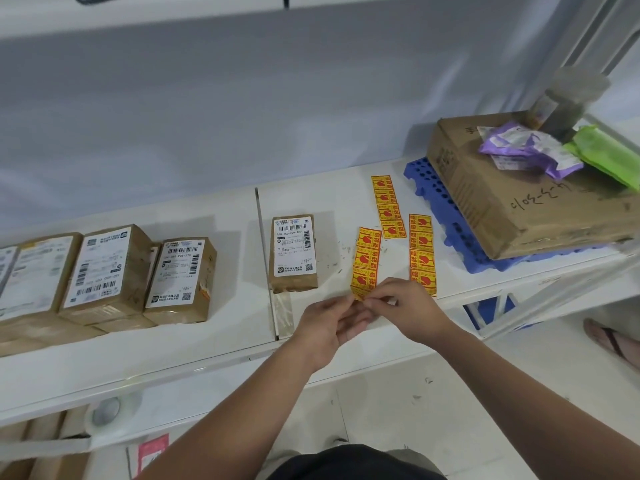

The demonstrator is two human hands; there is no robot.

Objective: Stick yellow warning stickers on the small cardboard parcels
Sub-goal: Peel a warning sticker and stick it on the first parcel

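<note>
A parcel packing room: labelled cardboard parcels (pixel 292 252) and sticker strips (pixel 422 252) lie on white metal shelving (pixel 207 355).

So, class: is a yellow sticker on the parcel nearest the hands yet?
Off: the parcel shows only a white shipping label on its visible faces.

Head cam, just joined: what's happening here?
A person at a white shelf pinches the near end of a yellow sticker strip between the left hand and right hand, apparently peeling one sticker off. A second strip and a third strip lie flat nearby. A lone parcel sits just left of the strips, with no yellow sticker visible on it. A group of parcels sits farther left.
</note>
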